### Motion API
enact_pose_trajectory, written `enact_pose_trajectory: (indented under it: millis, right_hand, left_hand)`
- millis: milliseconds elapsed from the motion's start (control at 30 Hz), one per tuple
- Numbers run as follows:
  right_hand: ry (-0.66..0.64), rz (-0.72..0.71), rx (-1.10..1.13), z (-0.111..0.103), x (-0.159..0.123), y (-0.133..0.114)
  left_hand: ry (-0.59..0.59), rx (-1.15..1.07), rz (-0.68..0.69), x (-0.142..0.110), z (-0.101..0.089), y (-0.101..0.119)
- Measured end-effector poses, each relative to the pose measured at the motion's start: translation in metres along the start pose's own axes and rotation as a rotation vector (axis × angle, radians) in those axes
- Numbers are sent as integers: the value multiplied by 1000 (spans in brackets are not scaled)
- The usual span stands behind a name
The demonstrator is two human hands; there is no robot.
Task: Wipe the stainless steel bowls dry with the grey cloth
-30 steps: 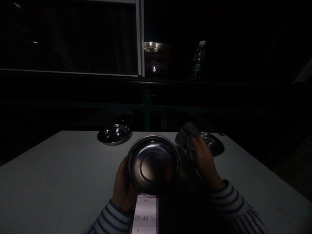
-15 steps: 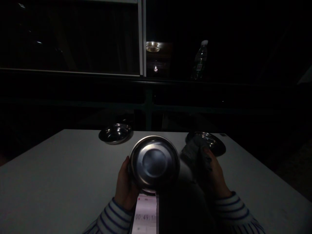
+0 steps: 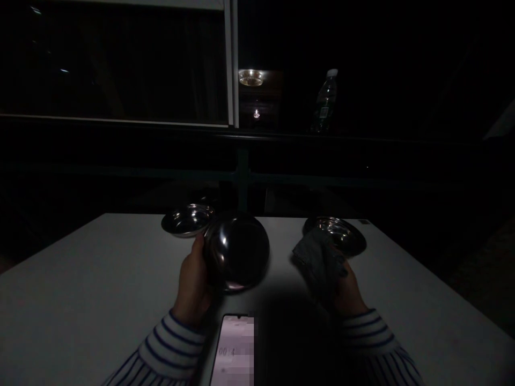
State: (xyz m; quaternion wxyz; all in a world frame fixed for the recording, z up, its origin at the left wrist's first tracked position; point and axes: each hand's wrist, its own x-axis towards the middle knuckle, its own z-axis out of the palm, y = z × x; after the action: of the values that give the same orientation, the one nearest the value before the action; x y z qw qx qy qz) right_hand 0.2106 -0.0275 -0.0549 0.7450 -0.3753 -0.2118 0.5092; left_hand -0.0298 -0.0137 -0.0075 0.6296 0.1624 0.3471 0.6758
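My left hand [image 3: 193, 279] grips a shiny metal bowl [image 3: 237, 251] by its left side, tilted above the table. In my right hand [image 3: 349, 289] is a bunched grey cloth [image 3: 319, 262], held apart from that bowl. Behind the cloth, a second metal bowl [image 3: 349, 238] rests at the table's far right, partly covered from view. Another metal bowl [image 3: 187, 221] sits at the far left edge, just behind the held one. A phone with a lit timer screen [image 3: 233, 354] lies below the held bowl; its right part is blurred out.
The white table [image 3: 100, 289] ends at a far edge behind the bowls. Beyond it, a clear plastic bottle [image 3: 326, 102] with a white cap stands on a dark ledge by a window frame [image 3: 232, 64]. The surroundings are very dark.
The held bowl has moved left and away from me, and its tilt has changed. My left hand moved with it, uncovering the phone's top edge. The cloth shifted slightly left.
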Motion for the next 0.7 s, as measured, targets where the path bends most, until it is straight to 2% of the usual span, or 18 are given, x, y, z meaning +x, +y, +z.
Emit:
enact_pose_trajectory:
  millis: [33, 100, 167, 267, 333, 500, 633, 700]
  right_hand:
    - [-4, -1, 0, -1, 0, 0]
    - [-11, -9, 11, -2, 1, 0]
    - [-23, -32, 16, -4, 2, -1]
    - [-30, -55, 24, -6, 3, -3]
    - [-29, -60, 44, -6, 4, -5]
    - [-9, -60, 94, -5, 4, -10]
    - [-71, -65, 75, -6, 5, -12]
    - [-93, -39, 93, -8, 5, -13]
  left_hand:
    - [46, 188, 100, 0, 3, 2]
    - [39, 592, 285, 0, 8, 2]
    - [-80, 933, 458, 1, 10, -3]
    - [-263, 1280, 682, 3, 7, -17]
    - [-364, 1476, 773, 5, 5, -26]
    - [-563, 1873, 911, 4, 2, -43]
    - [-745, 2013, 879, 1, 7, -56]
    - [-770, 2040, 854, 1, 9, -61]
